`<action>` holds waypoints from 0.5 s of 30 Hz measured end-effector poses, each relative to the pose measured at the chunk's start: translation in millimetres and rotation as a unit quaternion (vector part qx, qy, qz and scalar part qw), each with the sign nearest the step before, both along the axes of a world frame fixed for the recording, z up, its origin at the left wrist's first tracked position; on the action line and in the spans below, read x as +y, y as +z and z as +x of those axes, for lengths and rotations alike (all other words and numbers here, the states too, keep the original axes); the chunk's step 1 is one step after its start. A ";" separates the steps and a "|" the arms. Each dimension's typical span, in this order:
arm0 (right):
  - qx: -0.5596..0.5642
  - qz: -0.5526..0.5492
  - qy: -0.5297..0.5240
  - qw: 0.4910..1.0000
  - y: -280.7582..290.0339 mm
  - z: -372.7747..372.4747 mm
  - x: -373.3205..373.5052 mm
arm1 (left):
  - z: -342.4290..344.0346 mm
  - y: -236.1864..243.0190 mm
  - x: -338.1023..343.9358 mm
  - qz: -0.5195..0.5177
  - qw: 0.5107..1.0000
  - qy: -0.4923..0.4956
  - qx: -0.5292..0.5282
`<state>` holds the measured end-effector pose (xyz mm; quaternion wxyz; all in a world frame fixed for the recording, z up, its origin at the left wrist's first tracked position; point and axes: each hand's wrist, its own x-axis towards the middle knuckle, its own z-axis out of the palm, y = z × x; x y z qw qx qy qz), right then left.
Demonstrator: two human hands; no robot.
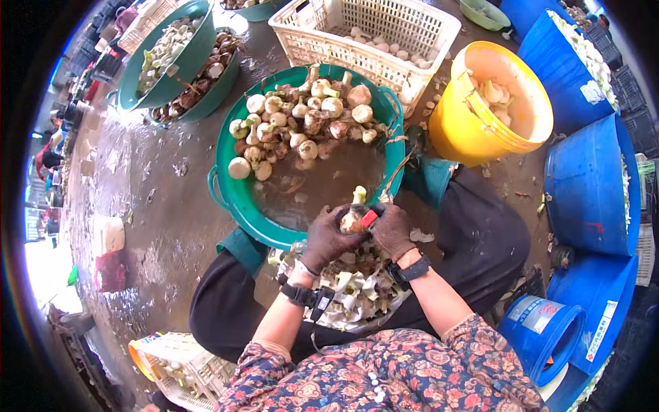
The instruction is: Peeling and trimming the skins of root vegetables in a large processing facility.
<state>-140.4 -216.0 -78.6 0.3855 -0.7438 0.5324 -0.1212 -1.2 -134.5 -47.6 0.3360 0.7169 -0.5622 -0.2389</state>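
Observation:
My gloved left hand (330,237) is closed around a garlic bulb (354,220) with a pale stem pointing up. My gloved right hand (390,231) grips a small red-handled tool (369,218) against that bulb; its blade is hidden or too small to make out. Both hands are at the near rim of a green basin (233,186), where many garlic bulbs (309,117) sit in the far part above brown water. Beneath my hands, between my legs, lies a pile of pale peelings and trimmings (353,295).
White crates (295,41) stand behind and at lower left (199,384). A yellow bucket (460,117) holds pale bulbs. Blue barrels (583,185) and a blue bucket (542,336) line the right. Stacked green basins (130,93) are at upper left. People (51,159) appear at the far left edge.

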 end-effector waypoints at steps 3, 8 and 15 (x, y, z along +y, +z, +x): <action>-0.076 -0.028 0.047 0.996 38.8 7.3 20.3 | 0.2 17.6 26.2 0.020 0.996 0.031 -0.083; -0.102 0.025 0.112 0.988 55.4 3.0 37.0 | 10.4 34.6 52.9 0.011 0.995 0.013 -0.095; -0.446 0.443 -0.043 0.776 51.9 -5.4 56.7 | 2.0 50.3 71.6 0.069 0.929 0.036 0.361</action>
